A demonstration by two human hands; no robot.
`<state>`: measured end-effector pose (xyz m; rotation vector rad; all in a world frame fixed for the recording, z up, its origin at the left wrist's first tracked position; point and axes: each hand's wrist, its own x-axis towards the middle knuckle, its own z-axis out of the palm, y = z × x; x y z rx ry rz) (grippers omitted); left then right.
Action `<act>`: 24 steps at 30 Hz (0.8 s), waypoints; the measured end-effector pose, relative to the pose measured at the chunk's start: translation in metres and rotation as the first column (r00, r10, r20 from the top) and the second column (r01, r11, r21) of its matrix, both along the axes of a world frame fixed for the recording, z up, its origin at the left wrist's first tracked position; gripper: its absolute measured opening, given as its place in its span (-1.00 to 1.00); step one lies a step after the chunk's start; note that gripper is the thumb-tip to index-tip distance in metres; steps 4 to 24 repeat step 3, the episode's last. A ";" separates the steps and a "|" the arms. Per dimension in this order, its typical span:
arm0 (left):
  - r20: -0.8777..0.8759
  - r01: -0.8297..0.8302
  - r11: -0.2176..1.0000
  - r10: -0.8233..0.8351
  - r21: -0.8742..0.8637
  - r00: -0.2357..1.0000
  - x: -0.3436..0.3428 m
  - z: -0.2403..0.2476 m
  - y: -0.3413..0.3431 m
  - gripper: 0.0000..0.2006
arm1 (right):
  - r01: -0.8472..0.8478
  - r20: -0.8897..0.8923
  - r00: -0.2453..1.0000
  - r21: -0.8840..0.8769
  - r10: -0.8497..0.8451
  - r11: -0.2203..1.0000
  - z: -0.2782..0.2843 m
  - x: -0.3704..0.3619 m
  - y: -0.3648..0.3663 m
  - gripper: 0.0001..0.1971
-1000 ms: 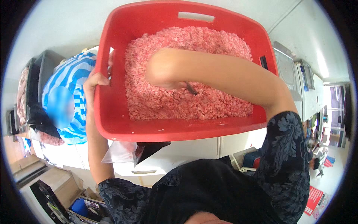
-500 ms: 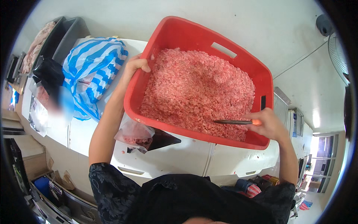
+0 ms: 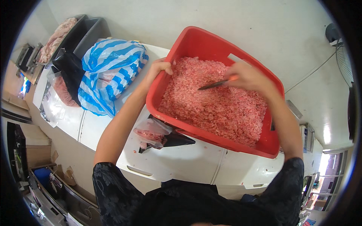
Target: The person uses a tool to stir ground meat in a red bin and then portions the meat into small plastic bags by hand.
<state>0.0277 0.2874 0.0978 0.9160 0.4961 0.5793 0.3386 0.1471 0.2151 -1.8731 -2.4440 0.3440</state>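
A red plastic tub (image 3: 274, 149) stands tilted on the white worktop, with a thick bed of pink minced meat (image 3: 215, 116) inside. At its upper left corner, my left hand (image 3: 160, 70) is closed round the rim, thumb on the inside. My right hand (image 3: 247, 76), smeared by motion, reaches over the meat near the far wall of the tub. It grips the orange handle of a knife (image 3: 212, 85), whose dark pointed blade aims left, just above or touching the mince; I cannot tell which.
A small clear bag of meat (image 3: 151, 132) lies on black plastic by the tub's near side. Left of the tub is a blue-and-white striped bag (image 3: 109, 71). Beyond it, a grey bin (image 3: 92, 37) adjoins a dark bin holding pale meat (image 3: 56, 39). The worktop (image 3: 181, 164) has a near edge.
My right hand has carried the knife from the tub's near right side to its far middle. My left hand keeps its hold on the rim. The whole view has shifted slightly.
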 end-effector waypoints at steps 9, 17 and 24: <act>-0.044 0.055 0.993 -0.051 0.103 0.998 -0.002 -0.019 0.018 -0.67 | 0.110 0.051 0.994 -0.263 -0.100 0.958 -0.039 -0.003 0.041 -0.71; -0.044 0.055 0.993 -0.051 0.103 0.998 -0.002 -0.019 0.018 -0.67 | 0.110 0.051 0.994 -0.263 -0.100 0.958 -0.039 -0.003 0.041 -0.71; -0.044 0.055 0.993 -0.051 0.103 0.998 -0.002 -0.019 0.018 -0.67 | 0.110 0.051 0.994 -0.263 -0.100 0.958 -0.039 -0.003 0.041 -0.71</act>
